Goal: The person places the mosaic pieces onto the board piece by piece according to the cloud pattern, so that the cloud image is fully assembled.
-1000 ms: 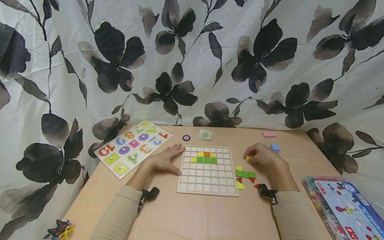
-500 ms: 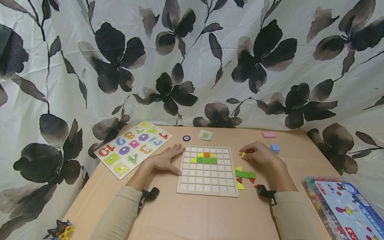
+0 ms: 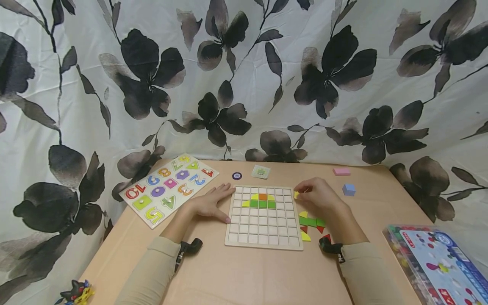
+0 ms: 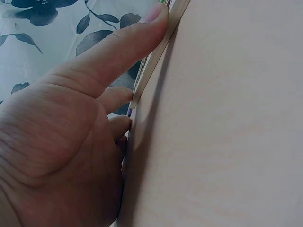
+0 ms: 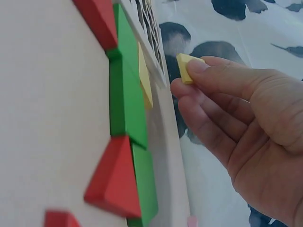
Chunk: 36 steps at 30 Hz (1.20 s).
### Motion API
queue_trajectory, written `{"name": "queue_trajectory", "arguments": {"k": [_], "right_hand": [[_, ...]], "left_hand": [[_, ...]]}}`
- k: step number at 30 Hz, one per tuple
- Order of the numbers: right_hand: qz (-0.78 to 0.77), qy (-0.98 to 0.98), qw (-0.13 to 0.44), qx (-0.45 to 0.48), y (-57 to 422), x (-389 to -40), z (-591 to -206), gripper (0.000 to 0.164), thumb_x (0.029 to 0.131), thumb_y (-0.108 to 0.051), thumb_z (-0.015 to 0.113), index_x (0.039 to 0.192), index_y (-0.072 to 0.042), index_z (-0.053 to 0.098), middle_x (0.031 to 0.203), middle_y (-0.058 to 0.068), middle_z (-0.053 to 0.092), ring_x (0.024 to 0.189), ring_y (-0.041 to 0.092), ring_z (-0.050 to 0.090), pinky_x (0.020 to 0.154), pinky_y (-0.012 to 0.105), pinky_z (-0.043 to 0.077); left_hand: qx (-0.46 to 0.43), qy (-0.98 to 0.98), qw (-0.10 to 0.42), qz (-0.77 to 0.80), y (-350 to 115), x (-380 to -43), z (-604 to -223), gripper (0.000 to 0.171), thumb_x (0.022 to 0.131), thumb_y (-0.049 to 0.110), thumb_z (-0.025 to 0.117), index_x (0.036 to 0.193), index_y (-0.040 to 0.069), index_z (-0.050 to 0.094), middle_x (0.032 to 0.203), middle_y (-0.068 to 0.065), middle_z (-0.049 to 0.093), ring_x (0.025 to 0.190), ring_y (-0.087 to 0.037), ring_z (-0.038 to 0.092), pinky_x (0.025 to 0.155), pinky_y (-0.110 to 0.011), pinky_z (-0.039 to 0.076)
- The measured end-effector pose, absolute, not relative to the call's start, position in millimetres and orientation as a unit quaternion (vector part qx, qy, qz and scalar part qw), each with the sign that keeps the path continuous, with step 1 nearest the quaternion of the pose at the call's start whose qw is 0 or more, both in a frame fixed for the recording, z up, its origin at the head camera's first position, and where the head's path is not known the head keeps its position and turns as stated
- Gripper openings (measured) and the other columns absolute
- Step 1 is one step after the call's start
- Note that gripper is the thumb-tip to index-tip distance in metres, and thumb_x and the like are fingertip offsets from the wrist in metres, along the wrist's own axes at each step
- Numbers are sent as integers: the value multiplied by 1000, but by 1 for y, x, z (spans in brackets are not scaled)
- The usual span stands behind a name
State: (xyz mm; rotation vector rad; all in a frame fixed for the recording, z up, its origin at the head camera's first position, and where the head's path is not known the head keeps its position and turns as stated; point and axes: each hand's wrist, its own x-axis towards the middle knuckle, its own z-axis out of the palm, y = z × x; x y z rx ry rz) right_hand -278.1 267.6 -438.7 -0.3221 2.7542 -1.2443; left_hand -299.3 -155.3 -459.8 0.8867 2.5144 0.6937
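A wooden grid board (image 3: 264,235) lies mid-table, with green squares (image 3: 263,203), an orange square (image 3: 263,196) and yellow pieces (image 3: 246,203) in its upper cells. My left hand (image 3: 206,206) rests at the board's left side, thumb and fingers extended along its edge. Between thumb and fingertips my right hand (image 3: 322,197) pinches a small yellow block (image 5: 184,70), held by the board's upper right edge. Below that hand lie loose green squares (image 5: 127,99), red triangles (image 5: 116,177) and yellow pieces (image 3: 306,236).
A number-and-shape board (image 3: 152,190) lies at the left. Toward the back are a round token (image 3: 237,175), a picture card (image 3: 261,171), a pink block (image 3: 341,171) and a blue cube (image 3: 348,189). A boxed set (image 3: 438,262) stands right; small figurines (image 3: 78,292) sit front left.
My right hand has moved left with the yellow block, from beside the blue cube to the board's right edge. The left hand has stayed in place.
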Motion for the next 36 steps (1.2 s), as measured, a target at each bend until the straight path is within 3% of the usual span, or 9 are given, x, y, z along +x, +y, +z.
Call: {"name": "queue_trajectory", "arguments": {"k": [5, 11, 19, 36], "right_hand": [[-426, 899, 59, -81, 255, -274, -435, 22, 96, -11, 72, 117, -14, 79, 113, 6, 69, 108, 29, 56, 91, 38, 47], [-432, 894, 62, -97, 238, -270, -431, 21, 98, -13, 71, 118, -12, 78, 112, 5, 69, 105, 29, 58, 84, 37, 54], [-394, 904, 44, -163, 224, -271, -434, 17, 96, -8, 73, 111, -10, 80, 102, 1, 73, 97, 23, 61, 87, 34, 53], [-387, 900, 74, -187, 212, -270, -441, 17, 91, -2, 76, 104, -12, 82, 98, -1, 75, 92, 20, 63, 84, 34, 55]], "left_hand": [[318, 894, 193, 251, -155, -298, -458, 115, 79, 56, 84, 168, 18, 22, 176, -13, 1, 163, -35, -4, 132, -55, -2], [314, 895, 193, 253, -155, -298, -458, 116, 78, 56, 85, 168, 19, 22, 177, -13, 1, 163, -34, -4, 132, -54, -2], [313, 896, 192, 251, -155, -299, -458, 116, 78, 57, 84, 168, 19, 22, 177, -12, 1, 163, -34, -4, 132, -54, -2], [317, 895, 190, 248, -155, -300, -460, 116, 78, 57, 85, 168, 19, 22, 176, -13, 1, 163, -35, -4, 132, -54, -2]]}}
